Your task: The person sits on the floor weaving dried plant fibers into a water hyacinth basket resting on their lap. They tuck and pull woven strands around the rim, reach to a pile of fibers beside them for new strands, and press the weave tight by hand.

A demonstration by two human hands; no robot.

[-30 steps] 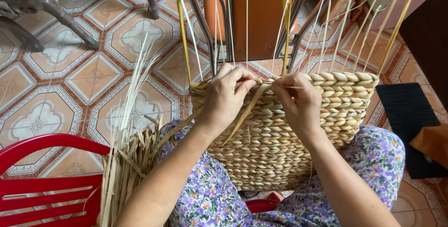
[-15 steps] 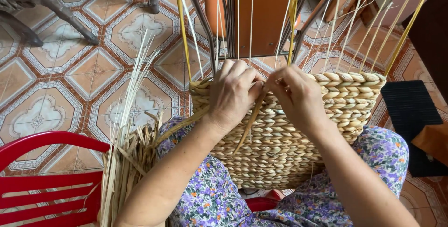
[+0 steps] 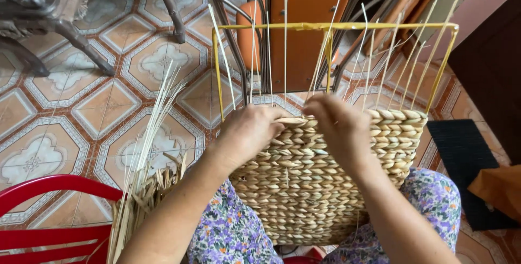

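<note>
A half-woven straw basket (image 3: pixel 304 182) rests on my lap, built around a yellow wire frame (image 3: pixel 331 26) with thin pale upright strands rising from its top row. My left hand (image 3: pixel 248 133) sits on the basket's upper left rim, fingers curled on a flat weaving strand (image 3: pixel 290 121). My right hand (image 3: pixel 339 125) is beside it at the top edge, fingertips pinching the same strand between the uprights. Both hands nearly touch at the rim.
A bundle of dry straw (image 3: pixel 142 188) leans on a red plastic chair (image 3: pixel 51 215) at my left. Dark metal chair legs (image 3: pixel 65 30) stand on the patterned tile floor. An orange wooden board (image 3: pixel 306 19) is behind the frame; a black mat (image 3: pixel 467 161) lies at right.
The view shifted so basket and hands sit lower in frame. My hands stayed at the rim, moving closer together, and the loose strand that hung down the basket's face is now tucked in.
</note>
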